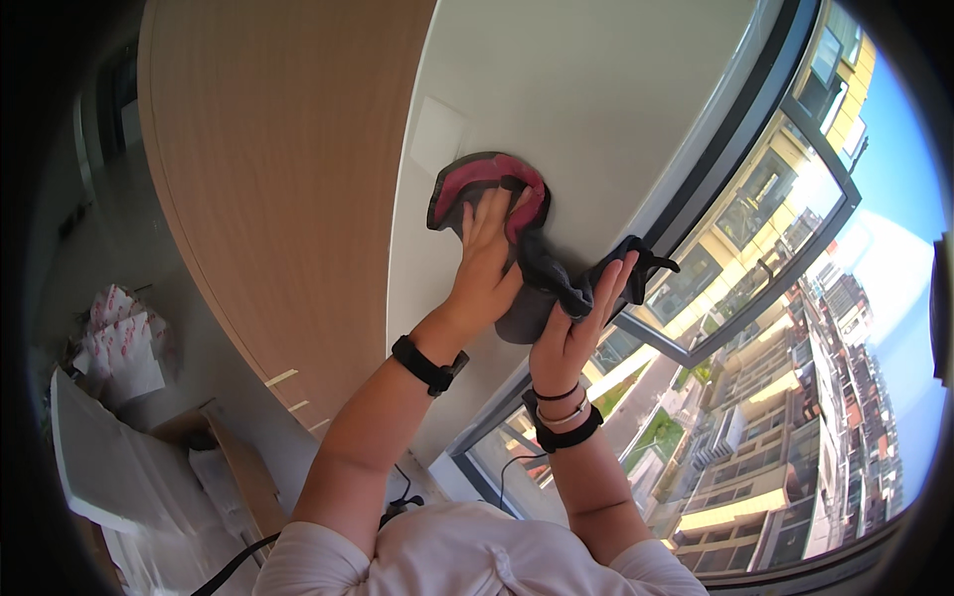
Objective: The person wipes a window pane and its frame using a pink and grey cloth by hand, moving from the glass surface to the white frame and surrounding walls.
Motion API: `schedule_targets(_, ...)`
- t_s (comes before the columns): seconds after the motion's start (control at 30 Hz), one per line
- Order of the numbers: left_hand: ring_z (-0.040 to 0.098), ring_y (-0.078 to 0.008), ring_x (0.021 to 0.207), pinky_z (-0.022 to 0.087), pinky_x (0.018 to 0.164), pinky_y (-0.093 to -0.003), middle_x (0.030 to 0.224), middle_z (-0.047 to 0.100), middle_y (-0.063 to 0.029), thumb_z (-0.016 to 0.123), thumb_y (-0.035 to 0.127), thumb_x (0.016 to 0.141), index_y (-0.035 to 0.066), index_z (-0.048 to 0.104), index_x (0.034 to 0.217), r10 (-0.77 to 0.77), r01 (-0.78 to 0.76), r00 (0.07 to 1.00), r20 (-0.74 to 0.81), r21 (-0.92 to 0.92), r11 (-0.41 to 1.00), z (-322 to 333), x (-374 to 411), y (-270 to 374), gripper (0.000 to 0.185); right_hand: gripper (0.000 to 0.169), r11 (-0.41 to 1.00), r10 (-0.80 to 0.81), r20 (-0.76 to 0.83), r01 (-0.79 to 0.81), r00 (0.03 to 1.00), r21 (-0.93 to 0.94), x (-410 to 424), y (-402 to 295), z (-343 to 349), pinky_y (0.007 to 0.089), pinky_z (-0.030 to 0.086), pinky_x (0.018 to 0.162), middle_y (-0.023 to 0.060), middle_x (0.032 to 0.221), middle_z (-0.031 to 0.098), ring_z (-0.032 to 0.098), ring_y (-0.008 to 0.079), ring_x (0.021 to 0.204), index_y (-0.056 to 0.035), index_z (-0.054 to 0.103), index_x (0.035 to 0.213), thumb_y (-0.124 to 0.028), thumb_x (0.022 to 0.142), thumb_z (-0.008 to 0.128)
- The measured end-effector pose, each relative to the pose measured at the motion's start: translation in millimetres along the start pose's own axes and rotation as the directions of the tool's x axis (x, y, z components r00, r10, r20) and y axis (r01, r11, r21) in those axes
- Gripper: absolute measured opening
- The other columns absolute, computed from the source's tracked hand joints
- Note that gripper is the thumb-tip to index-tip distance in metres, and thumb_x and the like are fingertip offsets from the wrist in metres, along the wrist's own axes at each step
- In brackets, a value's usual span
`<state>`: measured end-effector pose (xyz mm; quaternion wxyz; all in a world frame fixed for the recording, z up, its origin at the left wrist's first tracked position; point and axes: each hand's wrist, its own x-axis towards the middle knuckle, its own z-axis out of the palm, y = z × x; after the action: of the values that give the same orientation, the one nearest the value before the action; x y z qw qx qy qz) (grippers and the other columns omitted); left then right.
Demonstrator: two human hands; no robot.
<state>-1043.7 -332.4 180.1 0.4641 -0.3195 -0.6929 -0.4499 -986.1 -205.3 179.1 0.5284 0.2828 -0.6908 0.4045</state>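
Note:
A dark, soft fabric article (548, 272) with a curved red-pink panel (477, 176) lies over the pale surface beside the window. Its exact kind is hard to tell, since my hands cover part of it. My left hand (486, 261) rests on its grey-black part, fingertips up against the red-pink panel and partly hidden there. At the other end, my right hand (577, 324) has its fingers stretched along the bunched dark cloth, which sits between thumb and fingers. A short black strap end (663, 263) sticks out past the right fingertips.
A wood-grain panel (298, 186) stands to the left. On the right is a window frame (734, 134) with an open sash (805, 246), and buildings outside. White wrapping (123, 343) with red print, a white foam sheet (112, 447) and a cardboard box (227, 454) lie at lower left.

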Motion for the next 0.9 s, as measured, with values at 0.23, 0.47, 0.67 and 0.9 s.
schedule_targets(0.23, 0.011, -0.0419, 0.141, 0.002, 0.112, -0.0554, 0.147, 0.02, -0.0246, 0.048, 0.005, 0.08, -0.005, 0.021, 0.144, -0.3, 0.304, 0.945, -0.131, 0.012, 0.953, 28.2, -92.1, -55.2, 0.07, 0.056, 0.916, -0.017, 0.177, 0.087, 0.984, -0.392, -99.6, 32.0, 4.9, 0.0558, 0.021, 0.109, 0.0364, 0.149, 0.009, 0.015, 0.0568, 0.135, -0.002, 0.039, 0.138, -0.003, 0.084, 0.053)
schedule_targets(0.47, 0.006, -0.04, 0.143, 0.008, 0.115, -0.0464, 0.153, 0.007, -0.0265, 0.053, 0.008, 0.084, -0.005, 0.002, 0.147, -0.521, 0.494, 0.832, -0.19, -0.172, 0.852, 49.3, -184.1, -66.6, 0.082, 0.048, 0.915, 0.055, 0.337, 0.088, 0.94, -0.395, -163.7, 49.1, -7.4, 0.0564, 0.036, 0.1, 0.0216, 0.152, 0.013, 0.034, 0.0569, 0.121, -0.0136, 0.065, 0.119, -0.002, 0.073, 0.062)
schedule_targets(0.67, 0.01, -0.0399, 0.142, 0.014, 0.115, -0.0435, 0.153, 0.007, -0.0263, 0.064, -0.002, 0.073, -0.002, -0.005, 0.148, -0.419, 0.372, 0.888, -0.19, -0.241, 0.897, -0.7, -41.0, -48.7, 0.101, 0.048, 0.924, 0.149, 0.161, -0.08, 0.976, -0.373, -75.7, -2.4, 6.9, 0.0562, 0.026, 0.108, 0.0298, 0.148, 0.019, 0.028, 0.0498, 0.133, -0.0091, 0.065, 0.12, 0.001, 0.074, 0.058)
schedule_targets(0.9, 0.011, -0.0456, 0.14, 0.018, 0.113, -0.046, 0.149, 0.009, -0.034, 0.064, 0.002, 0.078, 0.005, 0.0, 0.15, -0.423, 0.41, 0.89, -0.172, -0.109, 0.906, -7.3, -3.1, -47.7, 0.097, 0.047, 0.859, -0.012, 0.104, 0.064, 0.994, -0.508, -16.1, -17.8, 15.0, 0.058, 0.029, 0.104, 0.0253, 0.147, 0.026, 0.033, 0.0455, 0.13, -0.0115, 0.065, 0.119, 0.0, 0.073, 0.061)
